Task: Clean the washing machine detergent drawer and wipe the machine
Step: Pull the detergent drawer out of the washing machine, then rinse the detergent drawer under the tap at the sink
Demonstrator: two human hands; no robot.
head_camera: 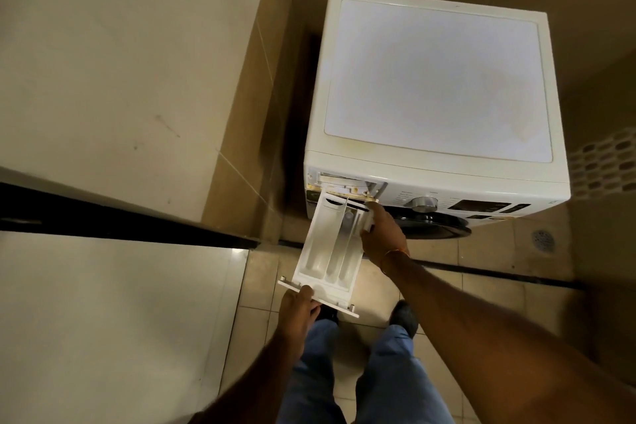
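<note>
the detergent drawer looks like light, stiff plastic, maybe slippery. the left hand grips its front panel, and the right hand holds its side near the washing machine. those two spots seem good for holding it.

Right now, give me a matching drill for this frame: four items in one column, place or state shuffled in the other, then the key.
Items
1. left hand
2. right hand
3. detergent drawer
4. control knob

Place or state
A. on the washing machine front panel, right of the drawer slot
B. grips the drawer's front panel at the near end
C. pulled far out, compartments showing
D. on the drawer's right side, near the slot

Pairs: 1-B, 2-D, 3-C, 4-A
</note>
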